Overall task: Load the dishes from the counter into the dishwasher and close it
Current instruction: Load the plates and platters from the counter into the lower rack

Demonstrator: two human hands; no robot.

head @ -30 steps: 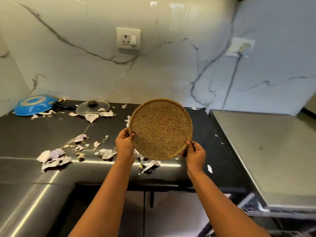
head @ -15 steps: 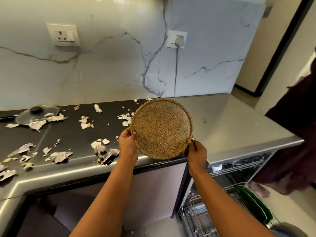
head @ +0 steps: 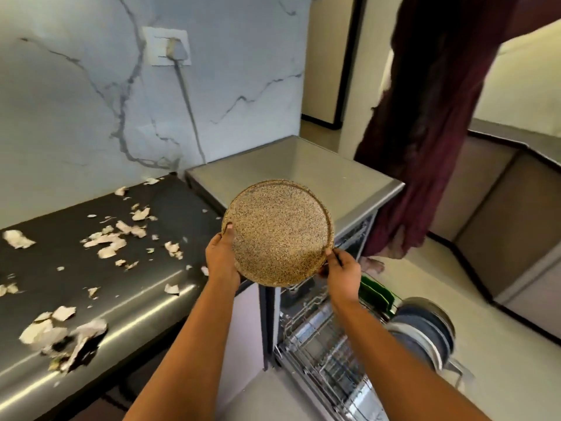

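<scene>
- Lower rack [head: 321, 354]: pulled out of the open front of the dishwasher [head: 303, 171], wire tines visible; both forearms reach over it.
- Grey-blue dishes [head: 425, 332]: standing on edge at the outer right end of that rack; blurred, kind not determinable.
- Green plates [head: 376, 291]: upright in the same rack, just behind the grey-blue dishes, nearer the dishwasher body.
- Left hand [head: 223, 259]: grips the left rim of the speckled plate [head: 277, 232], thumb laid across the front face, fingers hidden behind it.
- Right hand [head: 341, 276]: holds the lower right rim, fingers curled round the edge.
- Speckled plate: round, tan with dark flecks, raised rim. Held in the air, tilted close to upright, face toward the camera. It sits above the open front of the dishwasher, before the near left corner of its top. In contact with the two hands only.
- Black counter [head: 145, 299]: adjoins the dishwasher on its left.
- Paper scraps [head: 106, 241]: torn pale pieces scattered over that counter, thickest well left of the dishwasher.
- Dishwasher top: flat grey surface.
- Wall socket [head: 168, 47]: on the marble wall behind the dishwasher, above its left rear corner, plug inserted; a cable [head: 188, 107] drops from it toward that corner.
- Maroon cloth [head: 440, 117]: hangs just right of the dishwasher, lower end near the floor.
</scene>
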